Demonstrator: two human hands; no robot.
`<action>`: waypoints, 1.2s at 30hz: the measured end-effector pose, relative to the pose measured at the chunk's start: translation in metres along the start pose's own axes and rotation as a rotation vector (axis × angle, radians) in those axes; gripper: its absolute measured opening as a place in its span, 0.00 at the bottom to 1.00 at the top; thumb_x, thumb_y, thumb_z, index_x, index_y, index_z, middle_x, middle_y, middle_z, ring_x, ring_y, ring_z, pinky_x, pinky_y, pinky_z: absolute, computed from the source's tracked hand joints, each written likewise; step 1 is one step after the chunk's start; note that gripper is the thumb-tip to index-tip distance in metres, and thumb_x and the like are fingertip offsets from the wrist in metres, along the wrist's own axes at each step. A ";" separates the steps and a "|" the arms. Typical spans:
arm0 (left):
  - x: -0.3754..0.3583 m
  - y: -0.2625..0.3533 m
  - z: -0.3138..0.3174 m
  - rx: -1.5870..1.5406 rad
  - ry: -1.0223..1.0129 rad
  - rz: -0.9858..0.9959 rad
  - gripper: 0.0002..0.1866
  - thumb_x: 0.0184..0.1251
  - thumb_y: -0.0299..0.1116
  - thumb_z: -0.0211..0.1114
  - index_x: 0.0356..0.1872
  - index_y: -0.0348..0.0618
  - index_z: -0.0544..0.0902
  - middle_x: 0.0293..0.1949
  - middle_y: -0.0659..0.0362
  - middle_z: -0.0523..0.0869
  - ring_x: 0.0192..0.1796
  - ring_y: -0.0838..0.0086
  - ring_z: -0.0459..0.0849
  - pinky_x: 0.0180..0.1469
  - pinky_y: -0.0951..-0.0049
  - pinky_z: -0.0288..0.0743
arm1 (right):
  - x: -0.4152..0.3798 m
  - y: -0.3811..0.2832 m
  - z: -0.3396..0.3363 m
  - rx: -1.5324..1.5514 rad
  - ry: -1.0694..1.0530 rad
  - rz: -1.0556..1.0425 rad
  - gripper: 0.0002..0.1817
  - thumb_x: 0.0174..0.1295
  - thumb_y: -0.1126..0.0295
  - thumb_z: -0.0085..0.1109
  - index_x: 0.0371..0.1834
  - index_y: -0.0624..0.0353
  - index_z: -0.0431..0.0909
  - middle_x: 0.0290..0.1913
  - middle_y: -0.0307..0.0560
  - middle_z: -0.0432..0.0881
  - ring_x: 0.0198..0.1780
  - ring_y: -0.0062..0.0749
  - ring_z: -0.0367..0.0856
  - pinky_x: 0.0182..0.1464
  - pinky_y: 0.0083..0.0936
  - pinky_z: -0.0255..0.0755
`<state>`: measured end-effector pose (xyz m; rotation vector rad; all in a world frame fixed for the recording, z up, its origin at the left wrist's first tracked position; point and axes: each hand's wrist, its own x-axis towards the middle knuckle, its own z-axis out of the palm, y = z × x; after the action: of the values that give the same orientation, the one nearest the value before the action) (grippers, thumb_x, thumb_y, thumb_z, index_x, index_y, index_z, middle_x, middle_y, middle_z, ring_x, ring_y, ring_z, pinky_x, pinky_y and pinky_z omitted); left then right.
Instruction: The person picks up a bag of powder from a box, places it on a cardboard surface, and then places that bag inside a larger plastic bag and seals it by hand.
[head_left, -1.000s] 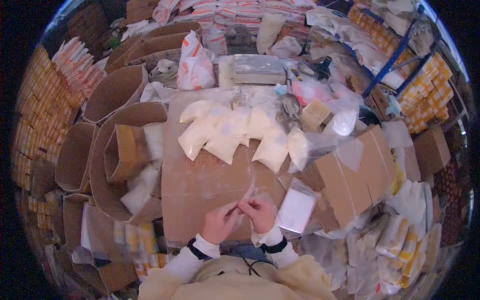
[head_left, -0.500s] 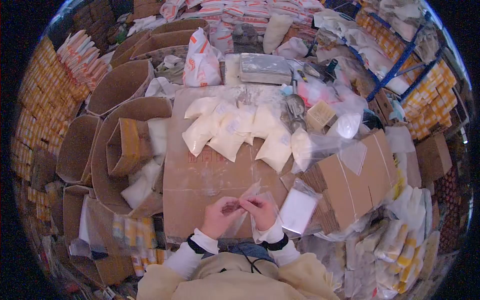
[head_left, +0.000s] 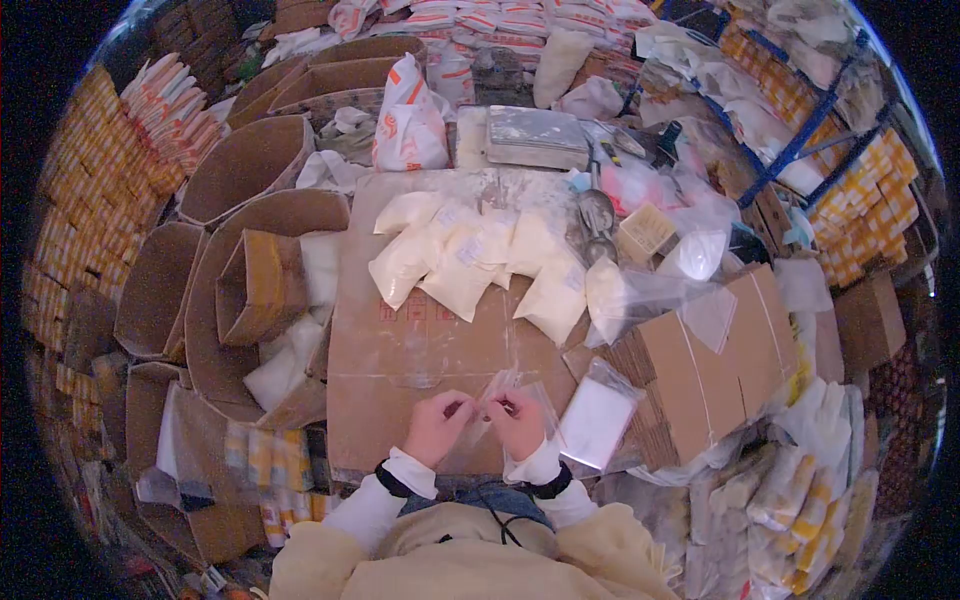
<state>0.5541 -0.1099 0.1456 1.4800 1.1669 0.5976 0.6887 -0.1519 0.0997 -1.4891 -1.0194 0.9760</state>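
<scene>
Near the front edge of the cardboard-topped table (head_left: pixel 380 350), both hands work at a clear plastic bag (head_left: pixel 508 382). My left hand (head_left: pixel 438 428) has its fingers curled in a pinch at the bag's left side. Just to its right, my right hand (head_left: pixel 516 428) pinches the bag, and film spreads out above and beside those fingers. Beyond the hands lie several filled bags of cream-coloured powder (head_left: pixel 465 275). A stack of flat clear bags (head_left: pixel 597 415) rests right of my right hand.
Flattened cardboard boxes (head_left: pixel 715 350) lie on the right. Metal scoops (head_left: pixel 597 215) and a small box (head_left: pixel 646 233) sit behind them. At the back are a scale (head_left: pixel 537 135) and a white-and-orange sack (head_left: pixel 410 120). Open cartons (head_left: pixel 205 330) line the left side.
My hands have moved slightly apart, the left one going a little left. The plastic film between them has shifted and spreads wider near my right hand.
</scene>
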 end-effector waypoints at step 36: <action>0.048 -0.030 -0.078 0.689 -0.457 0.884 0.23 0.41 0.23 0.55 0.46 0.40 0.72 0.53 0.52 0.71 0.53 0.58 0.71 0.52 0.60 0.65 | 0.102 0.029 -0.042 -0.536 -0.877 0.067 0.15 0.47 0.73 0.55 0.40 0.63 0.70 0.31 0.48 0.78 0.31 0.30 0.77 0.30 0.25 0.73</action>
<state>0.4960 -0.0354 0.1271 2.5895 0.2974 0.3874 0.7629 -0.0705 0.0695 -1.5250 -1.9839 1.5428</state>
